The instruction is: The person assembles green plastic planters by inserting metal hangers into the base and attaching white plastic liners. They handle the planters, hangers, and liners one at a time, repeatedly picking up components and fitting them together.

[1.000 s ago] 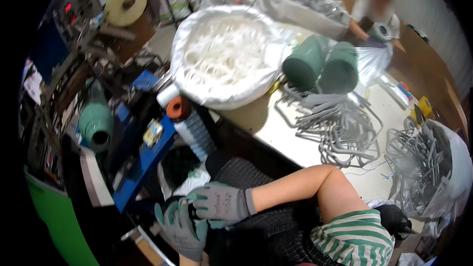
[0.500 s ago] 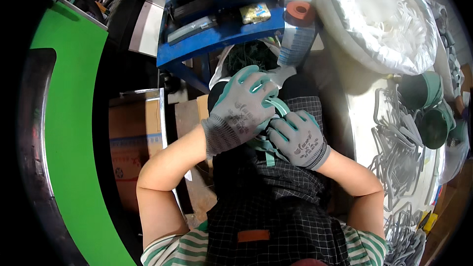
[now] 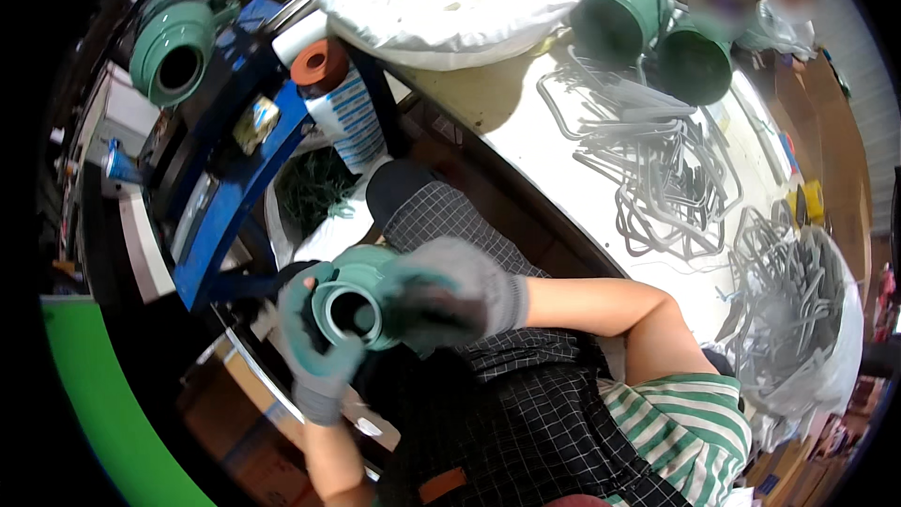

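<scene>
A green plastic part with a round, ring-like opening [image 3: 325,300] is held over my lap, the opening facing up at me. My left hand [image 3: 314,361], in a grey and green glove, wraps its near left side with the thumb by the opening. Against its right side is my right hand [image 3: 469,286], gloved alike and smeared by motion; its fingers cannot be made out. A white bag holding dark green scraps [image 3: 319,190] sits just beyond the part, below a blue metal stand [image 3: 239,211].
Grey bent handles [image 3: 657,160] lie piled on the white table [image 3: 507,122] at right, near green buckets [image 3: 619,23]. A sack of white rings [image 3: 422,47] stands at the back. Another green part [image 3: 155,61] is at upper left. A person [image 3: 727,0] is at upper right.
The view has swung to the right. The green part, mostly covered by both hands before, now shows its round opening. My right hand has moved and is blurred.
</scene>
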